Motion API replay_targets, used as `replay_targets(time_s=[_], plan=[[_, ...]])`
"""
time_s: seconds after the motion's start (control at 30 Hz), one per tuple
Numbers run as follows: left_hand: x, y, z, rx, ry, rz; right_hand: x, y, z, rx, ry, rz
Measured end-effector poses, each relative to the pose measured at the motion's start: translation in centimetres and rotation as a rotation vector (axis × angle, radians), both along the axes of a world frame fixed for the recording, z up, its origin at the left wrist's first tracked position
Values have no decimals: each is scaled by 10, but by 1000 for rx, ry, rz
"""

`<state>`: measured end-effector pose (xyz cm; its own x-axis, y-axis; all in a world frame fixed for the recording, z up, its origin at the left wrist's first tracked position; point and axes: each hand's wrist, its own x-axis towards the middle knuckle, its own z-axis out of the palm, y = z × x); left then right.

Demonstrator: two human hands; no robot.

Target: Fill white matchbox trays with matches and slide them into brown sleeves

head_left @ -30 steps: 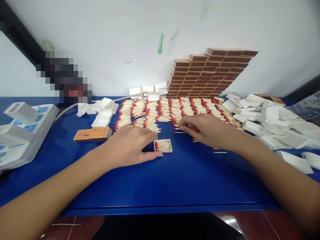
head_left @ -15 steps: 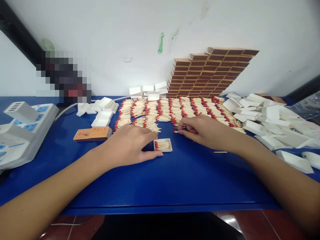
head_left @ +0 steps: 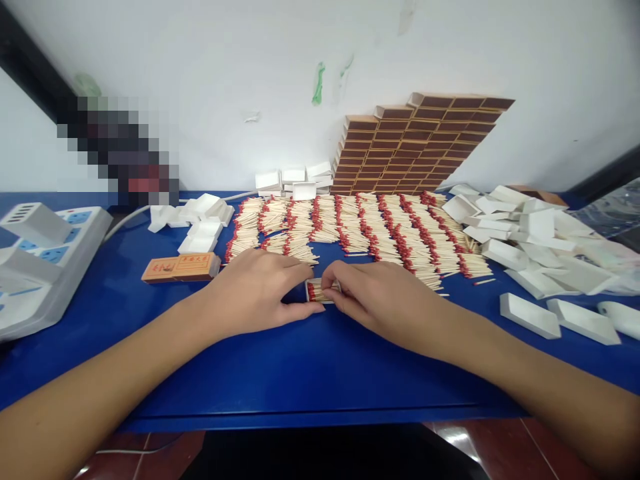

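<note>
A small white matchbox tray (head_left: 307,293) lies on the blue table with red-headed matches (head_left: 313,291) inside it. The thumb and fingers of my left hand (head_left: 260,288) close around its left end. Over the tray's right half, my right hand (head_left: 373,293) is pinched at the fingertips on a match, mostly hidden by the fingers. Just beyond both hands, long rows of loose matches (head_left: 325,223) cover the table. To the left of my left hand sits an orange matchbox (head_left: 180,267).
Stacked brown-sided matchboxes (head_left: 410,147) lean by the wall. White empty trays (head_left: 530,227) pile up at the right, with others (head_left: 200,230) at back left. A power strip (head_left: 70,267) with chargers occupies the left side. The table's front edge (head_left: 300,420) is near me.
My right hand has moved left from the match rows to the tray, carrying a match. The left hand stays at the tray. A white tray at right, earlier behind my right forearm, now shows.
</note>
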<state>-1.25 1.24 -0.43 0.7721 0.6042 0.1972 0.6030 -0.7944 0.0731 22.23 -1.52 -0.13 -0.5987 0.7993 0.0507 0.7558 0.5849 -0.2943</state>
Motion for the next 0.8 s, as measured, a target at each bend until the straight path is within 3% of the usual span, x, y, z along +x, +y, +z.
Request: replay_targets(time_s=[0.17, 0.33, 0.5, 0.8], plan=[[-1, 0, 1, -12, -11, 6, 11, 9, 1, 48, 48, -8], [-1, 1, 1, -17, -6, 15, 43, 38, 4, 185, -63, -169], [-4, 2, 1, -10, -2, 13, 54, 54, -2, 63, -115, -146], [-2, 0, 4, -29, 23, 23, 49, 49, -1, 72, -109, -130]])
